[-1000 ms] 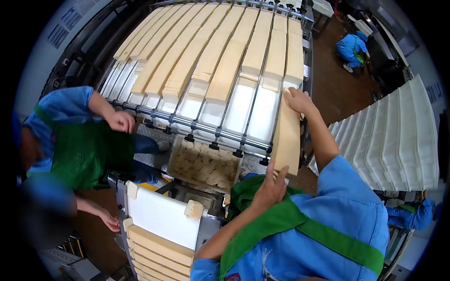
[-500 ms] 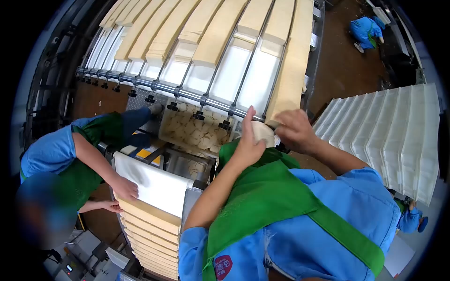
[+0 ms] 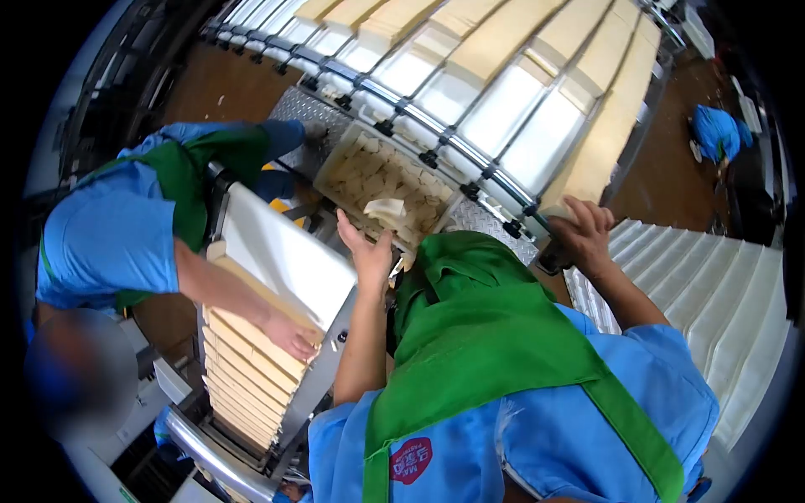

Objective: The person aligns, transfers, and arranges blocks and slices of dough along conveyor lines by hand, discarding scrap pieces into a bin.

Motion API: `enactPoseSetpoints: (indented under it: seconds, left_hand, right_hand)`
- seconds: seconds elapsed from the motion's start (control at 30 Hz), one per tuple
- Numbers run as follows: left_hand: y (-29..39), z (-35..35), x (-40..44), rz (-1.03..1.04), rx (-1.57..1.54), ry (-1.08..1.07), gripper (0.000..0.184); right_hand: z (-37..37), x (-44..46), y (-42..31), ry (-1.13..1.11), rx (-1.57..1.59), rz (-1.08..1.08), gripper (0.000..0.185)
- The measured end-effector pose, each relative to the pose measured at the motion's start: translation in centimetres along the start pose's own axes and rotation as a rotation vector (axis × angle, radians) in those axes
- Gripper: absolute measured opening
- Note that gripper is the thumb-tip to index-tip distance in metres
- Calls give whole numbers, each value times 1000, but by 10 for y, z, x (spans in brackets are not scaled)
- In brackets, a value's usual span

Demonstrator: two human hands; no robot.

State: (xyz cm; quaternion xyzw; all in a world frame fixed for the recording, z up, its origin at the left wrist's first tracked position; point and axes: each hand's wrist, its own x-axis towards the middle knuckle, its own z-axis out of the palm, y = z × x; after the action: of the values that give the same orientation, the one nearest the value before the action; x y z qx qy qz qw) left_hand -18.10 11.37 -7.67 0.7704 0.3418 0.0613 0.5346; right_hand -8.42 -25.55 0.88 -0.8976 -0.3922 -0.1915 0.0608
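My left hand (image 3: 369, 256) is raised over the near side of a bin (image 3: 325, 180), its fingers spread and holding nothing. Just past the fingertips is a pale dough piece (image 3: 386, 210), apart from the hand; whether it is in the air or on the pile I cannot tell. At the near end of the rightmost dough strip (image 3: 599, 159), my right hand (image 3: 584, 235) has its fingers curled. Something dark and thin shows beside those fingers, too small to name.
Long dough strips lie on a white conveyor (image 3: 482, 117) divided by metal rods. To the left, a co-worker's hand (image 3: 289, 335) rests on stacked dough strips (image 3: 251, 360) beside a white belt (image 3: 268, 239). White ribbed panels (image 3: 696, 289) stand at the right.
My left hand has let go of the dough piece and moved left to the bin. My right hand has moved to the rightmost strip's end. The co-worker's hand has shifted along the stacked strips.
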Motion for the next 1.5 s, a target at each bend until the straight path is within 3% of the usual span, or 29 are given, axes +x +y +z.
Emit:
enactPoseSetpoints:
  seconds: [0.03, 0.13, 0.2, 0.43, 0.47, 0.53, 0.57, 0.6, 0.67, 0.7, 0.73, 0.8, 0.87, 0.93, 1.07, 1.17, 1.27, 1.4, 1.5]
  left_hand:
    - [4, -4, -5, -6, -169, 56, 86]
    - [23, -27, -28, -144, -419, 88, 77]
    - [15, -39, -44, -95, -427, 159, 68]
    - [4, -79, -94, -27, -520, 290, 53]
    - [-2, -86, -100, -12, -554, 351, 52]
    - [-16, -104, -113, -54, -509, 458, 52]
    - [-31, -117, -120, -66, -499, 525, 52]
    - [-50, -129, -125, -97, -227, 631, 53]
    - [-91, -153, -139, -142, 363, 789, 63]
    - [-103, -162, -144, -305, 485, 860, 68]
    - [-113, -170, -147, -469, 601, 921, 73]
    - [-139, -189, -153, -543, 511, 911, 80]
    - [-150, -203, -153, -596, 408, 892, 86]
    - [-140, -209, -146, -687, 355, 743, 91]
    - [-132, -209, -133, -657, 259, 764, 86]
    - [-120, -208, -128, -587, 218, 838, 85]
    - [-112, -215, -134, -649, 209, 693, 88]
    - [-120, -213, -136, -580, 286, 606, 95]
    - [-125, -219, -133, -566, 303, 558, 96]
  right_hand:
    - [6, -1, 1, 70, -83, 29, 20]
    - [20, -3, -1, 131, 8, 231, 44]
    - [26, -10, 0, 131, 23, 299, 54]
    - [24, -11, 0, 223, -26, 179, 21]
    - [22, -14, -3, 179, 139, 218, 18]
    - [4, 15, -31, 237, 112, 24, 14]
    - [5, 25, -46, 207, 251, 87, 11]
    - [10, 34, -59, 165, 384, 151, 9]
    - [48, 41, -76, 47, 671, 619, 15]
    - [36, 77, -98, -145, 585, 561, 21]
    - [55, 93, -102, -267, 744, 581, 29]
    - [70, 134, -143, -208, 468, 348, 36]
    - [96, 164, -175, -105, 505, 87, 39]
    - [108, 196, -227, -93, 424, -142, 37]
    - [132, 249, -365, -147, 722, -405, 36]
    - [162, 280, -468, -318, 591, -477, 51]
    - [184, 308, -558, -455, 395, -483, 67]
    - [178, 345, -627, -526, 439, -506, 69]
    - [177, 358, -648, -686, 275, -501, 69]
